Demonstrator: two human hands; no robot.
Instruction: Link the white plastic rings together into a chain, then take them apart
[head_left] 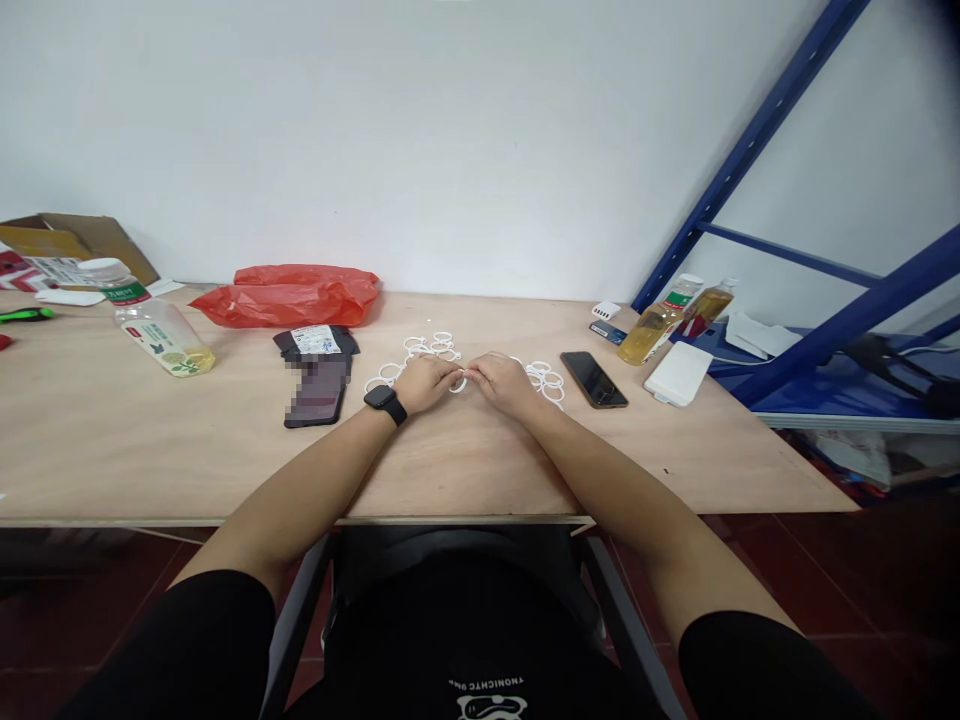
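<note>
My left hand (426,381) and my right hand (501,382) meet low over the wooden table, fingers closed in a pinch. Between their fingertips is a small white ring (458,385), partly covered by the fingers. Several more white rings (442,340) lie loosely behind and beside my left hand, some overlapping. Another group of white rings (546,379) rests to the right of my right hand. A black watch (385,402) is on my left wrist.
A phone (594,379), a white case (679,374) and drink bottles (651,330) are at right, beside a blue metal rack (795,260). A dark phone (319,392), a red plastic bag (300,297), another bottle (161,335) and a cardboard box (97,240) are at left.
</note>
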